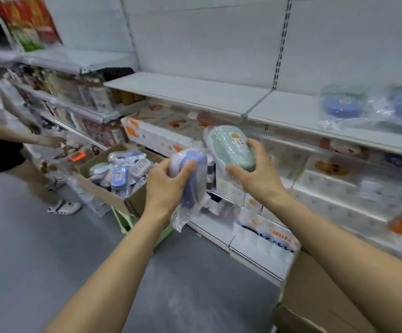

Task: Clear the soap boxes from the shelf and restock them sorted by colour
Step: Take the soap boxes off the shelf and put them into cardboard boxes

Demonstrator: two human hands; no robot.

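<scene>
Two boxes up at once: left hand (165,186) grips a blue soap box (192,176) w/ thumb over its top, right hand (255,174) grips a green soap box (231,147), prob. kept one per hand so colours stay apart. Both are held just beside each other in front of the shelf (195,92), where blurry blue ones (341,106) already sit far right, while the cardboard box (113,195) w/ the remaining stock lies down left of the hands.
</scene>
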